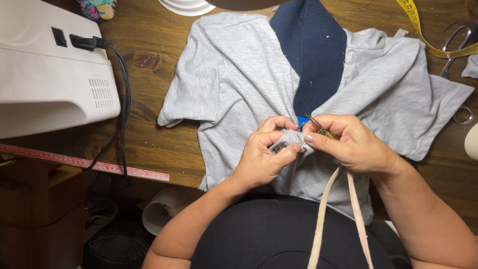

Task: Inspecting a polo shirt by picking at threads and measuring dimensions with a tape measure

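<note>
Two curled hands [308, 147] pinching fabric [291, 137]

We see bare forearms, a left hand [261, 157] and right hand [351, 144] without rings, a black garment [279, 234] below them, and beige straps [338, 219] hanging under the right wrist.

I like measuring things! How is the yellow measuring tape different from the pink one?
The yellow measuring tape lies curved at the table's top right, beside scissors; the pink measuring tape runs straight along the table's front edge at the left, near the white sewing machine. The yellow one is bright, the pink one pale with reddish marks. Both are flat, narrow strips, and neither hand touches them.
</note>
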